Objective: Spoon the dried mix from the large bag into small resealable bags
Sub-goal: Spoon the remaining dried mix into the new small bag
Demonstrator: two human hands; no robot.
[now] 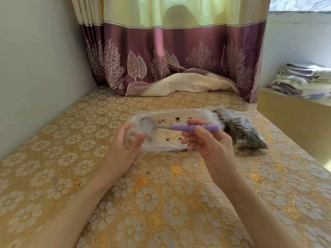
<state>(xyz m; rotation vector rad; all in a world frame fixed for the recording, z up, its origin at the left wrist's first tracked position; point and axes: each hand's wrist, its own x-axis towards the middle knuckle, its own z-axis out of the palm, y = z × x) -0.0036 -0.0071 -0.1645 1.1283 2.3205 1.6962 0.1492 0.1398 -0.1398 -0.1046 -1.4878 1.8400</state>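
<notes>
My left hand holds a small clear resealable bag upright with its mouth open. My right hand grips the purple ribbed handle of a spoon; the metal bowl of the spoon sits at the small bag's mouth. Behind both hands lies the large clear bag, nearly flat, with only a few dark bits of dried mix scattered inside. To its right rest small filled bags packed with dark dried mix.
Everything sits on a table with a gold floral cover. A purple and cream curtain hangs at the back, its hem on the table. A wall runs along the left. Folded cloths lie on a ledge at the right.
</notes>
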